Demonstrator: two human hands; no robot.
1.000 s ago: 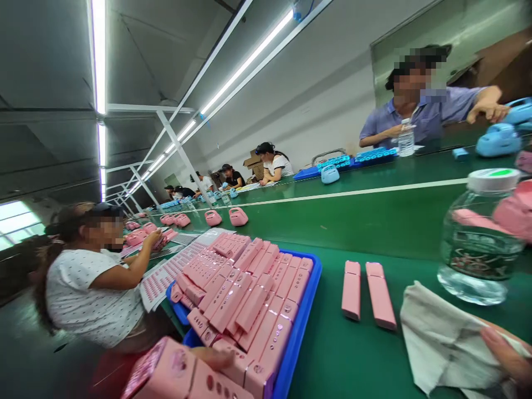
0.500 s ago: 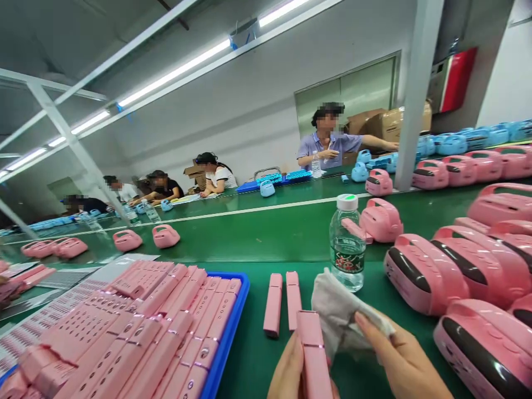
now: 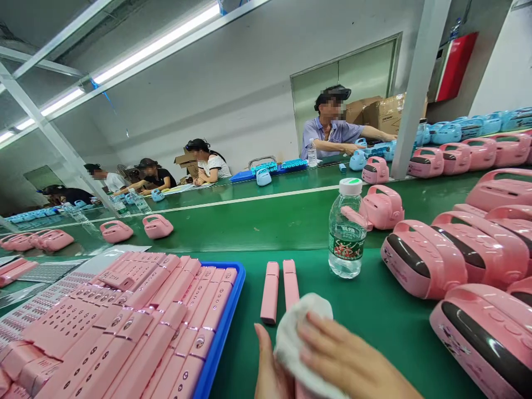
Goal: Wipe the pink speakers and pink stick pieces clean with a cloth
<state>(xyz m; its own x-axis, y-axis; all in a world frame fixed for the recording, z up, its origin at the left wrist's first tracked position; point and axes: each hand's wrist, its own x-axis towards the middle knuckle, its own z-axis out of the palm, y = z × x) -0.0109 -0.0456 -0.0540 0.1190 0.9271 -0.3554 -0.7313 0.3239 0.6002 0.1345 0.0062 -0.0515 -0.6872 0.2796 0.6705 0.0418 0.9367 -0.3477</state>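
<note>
At the bottom edge my right hand presses a white cloth over something held in my left hand. The cloth hides what my left hand grips; only a sliver of pink shows under it. My left fingers curl up beside the cloth. Just beyond lie two pink bar-shaped panels side by side on the green belt. A blue tray heaped with several more pink panels stands to the left.
A water bottle stands behind the two panels. Several pink handled devices crowd the right side; others sit further along the belt. Sticker sheets lie at the left. Other people work across the belt, beside blue devices and cardboard boxes.
The view swung right, away from the person at my left. My left hand brought up a pink panel, and my right hand has moved the cloth over it, covering it.
</note>
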